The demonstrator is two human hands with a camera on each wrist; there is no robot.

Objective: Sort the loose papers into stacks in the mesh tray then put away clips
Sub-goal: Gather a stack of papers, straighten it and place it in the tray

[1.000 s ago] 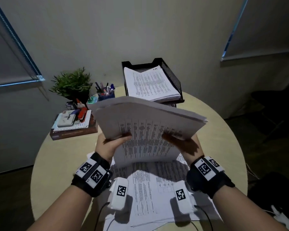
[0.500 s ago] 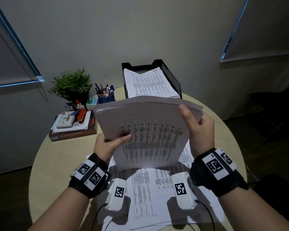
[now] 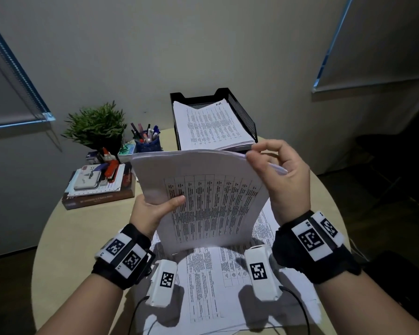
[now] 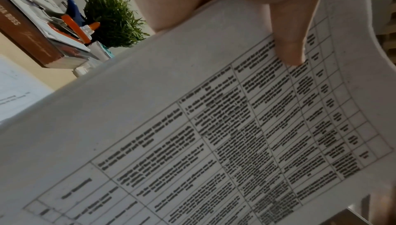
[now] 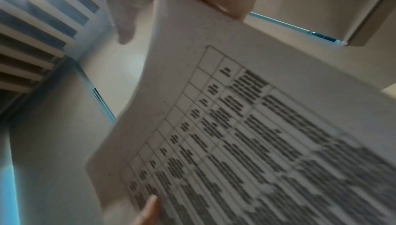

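I hold a sheaf of printed papers (image 3: pixel 208 201) upright above the table, tables of text facing me. My left hand (image 3: pixel 155 209) grips its lower left side, thumb laid across the front page (image 4: pixel 289 46). My right hand (image 3: pixel 273 170) pinches the sheaf's top right corner (image 5: pixel 214 17) between thumb and fingertips. More loose printed sheets (image 3: pixel 213 281) lie spread on the table under my wrists. A black mesh tray (image 3: pixel 242 114) stands at the far edge with a stack of papers (image 3: pixel 208 126) inside. No clips are visible.
A round beige table (image 3: pixel 65 240) carries a potted plant (image 3: pixel 97 126), a blue pen cup (image 3: pixel 148 141) and a brown book (image 3: pixel 97 197) topped with papers, a white case and an orange-capped glue bottle, all at far left. Grey wall behind.
My right hand left the sheaf's lower right side, rose along its right edge, and now pinches the top right corner. The left hand kept its grip.
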